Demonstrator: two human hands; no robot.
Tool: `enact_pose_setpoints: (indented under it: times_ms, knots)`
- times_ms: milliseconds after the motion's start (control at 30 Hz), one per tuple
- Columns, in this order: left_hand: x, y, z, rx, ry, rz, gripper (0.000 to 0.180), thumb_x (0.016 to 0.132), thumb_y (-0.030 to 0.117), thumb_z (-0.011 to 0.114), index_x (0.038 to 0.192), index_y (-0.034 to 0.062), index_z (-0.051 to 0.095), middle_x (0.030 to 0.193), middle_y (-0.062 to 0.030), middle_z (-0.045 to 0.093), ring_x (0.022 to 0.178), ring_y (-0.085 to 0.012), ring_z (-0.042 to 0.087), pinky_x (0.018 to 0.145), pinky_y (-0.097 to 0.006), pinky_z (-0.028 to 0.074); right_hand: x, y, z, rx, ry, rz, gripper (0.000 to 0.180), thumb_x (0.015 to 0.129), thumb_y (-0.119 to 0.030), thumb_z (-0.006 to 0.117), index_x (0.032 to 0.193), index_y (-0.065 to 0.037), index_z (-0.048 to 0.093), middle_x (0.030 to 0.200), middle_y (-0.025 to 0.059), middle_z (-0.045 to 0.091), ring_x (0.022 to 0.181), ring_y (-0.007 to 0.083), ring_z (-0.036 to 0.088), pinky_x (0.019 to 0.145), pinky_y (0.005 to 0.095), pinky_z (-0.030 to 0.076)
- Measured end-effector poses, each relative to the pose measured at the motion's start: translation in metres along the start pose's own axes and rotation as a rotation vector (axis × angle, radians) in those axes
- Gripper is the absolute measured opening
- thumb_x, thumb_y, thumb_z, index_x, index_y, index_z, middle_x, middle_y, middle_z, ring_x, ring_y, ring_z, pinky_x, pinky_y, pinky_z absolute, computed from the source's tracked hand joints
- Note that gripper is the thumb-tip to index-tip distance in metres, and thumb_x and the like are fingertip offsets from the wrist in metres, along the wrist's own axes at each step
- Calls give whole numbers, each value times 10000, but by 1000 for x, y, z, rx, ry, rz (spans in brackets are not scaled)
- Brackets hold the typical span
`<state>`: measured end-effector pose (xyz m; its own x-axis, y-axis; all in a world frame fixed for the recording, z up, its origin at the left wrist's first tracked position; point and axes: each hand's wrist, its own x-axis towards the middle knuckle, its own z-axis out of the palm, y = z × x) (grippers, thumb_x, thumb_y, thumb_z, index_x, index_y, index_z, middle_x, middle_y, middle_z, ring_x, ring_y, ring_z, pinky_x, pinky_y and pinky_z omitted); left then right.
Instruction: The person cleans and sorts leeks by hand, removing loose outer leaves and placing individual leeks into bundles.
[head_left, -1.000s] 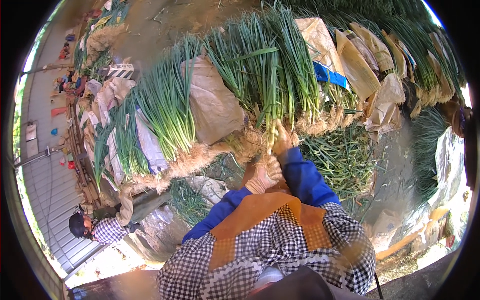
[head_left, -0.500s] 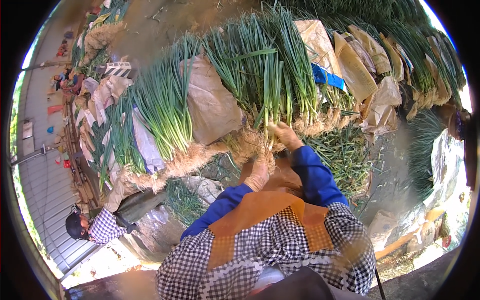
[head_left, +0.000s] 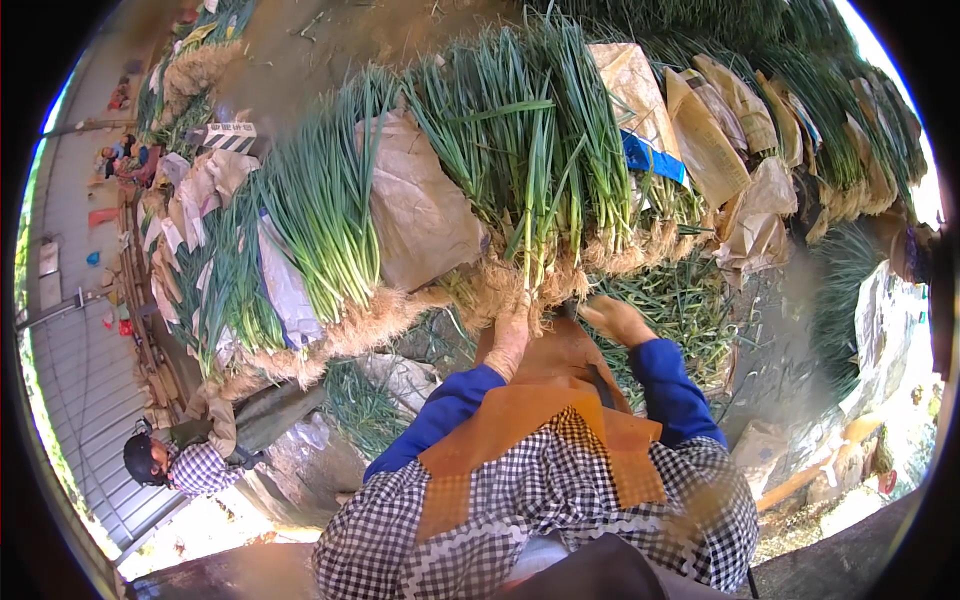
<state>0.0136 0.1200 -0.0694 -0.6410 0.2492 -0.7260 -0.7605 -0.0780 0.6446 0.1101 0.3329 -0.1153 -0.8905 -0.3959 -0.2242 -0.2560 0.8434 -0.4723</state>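
Note:
My left hand [head_left: 512,335] is closed around the tan root end of some green onions [head_left: 536,225], whose pale stalks and long green leaves stretch away from me. These lie against a thick row of more green onions with shaggy roots. My right hand [head_left: 618,320] is to the right of the roots, apart from the stalks, its fingers curled. A small dark object [head_left: 570,309] shows by its fingertips, too small to make out. An orange-brown apron [head_left: 540,400] hangs over my lap below both hands.
Tan sacks [head_left: 425,205] separate bundles along the row. Loose green leaves [head_left: 680,320] are heaped to the right. At the far left another person [head_left: 195,455] in a checked sleeve sits beside the row. More bundles [head_left: 840,310] and pale sheeting are at the right.
My right hand has come off the stalks and moved right and toward me. My left hand has shifted slightly away from me at the roots. The person at left has moved slightly.

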Motion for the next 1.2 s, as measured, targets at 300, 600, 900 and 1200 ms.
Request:
enact_pose_setpoints:
  times_ms: [300, 600, 900, 1200]
  knots:
    - [36, -31, -45, -385, -151, -106, 237, 911, 174, 403, 942, 5, 566, 815, -111, 600, 703, -215, 584, 640, -306, 489, 50, -105, -72, 675, 186, 105, 216, 867, -229, 507, 863, -35, 603, 686, 149, 539, 595, 266, 534, 574, 341, 452]
    - [12, -7, -24, -79, 6, 43, 175, 832, 42, 550, 1001, 44, 503, 790, -18, 566, 614, -101, 542, 506, -204, 452, 65, -38, -44, 331, 173, 489, 303, 828, -391, 526, 991, -149, 607, 852, 94, 635, 796, 239, 618, 686, 339, 489]
    - [2, -16, -17, -249, -52, -66, 433, 841, 17, 482, 1262, 48, 387, 907, 11, 544, 766, -82, 495, 695, -228, 434, 136, -66, -46, 322, 202, 521, 292, 836, -259, 495, 1112, -200, 570, 945, 109, 611, 859, 282, 599, 741, 362, 476]
    - [25, -34, -26, -431, -89, 28, 222, 820, -16, 493, 1041, -7, 517, 881, -59, 570, 751, -138, 545, 679, -247, 483, 49, -99, -73, 532, 91, 171, 278, 885, -312, 458, 775, -102, 602, 642, 53, 593, 542, 236, 569, 509, 327, 456]
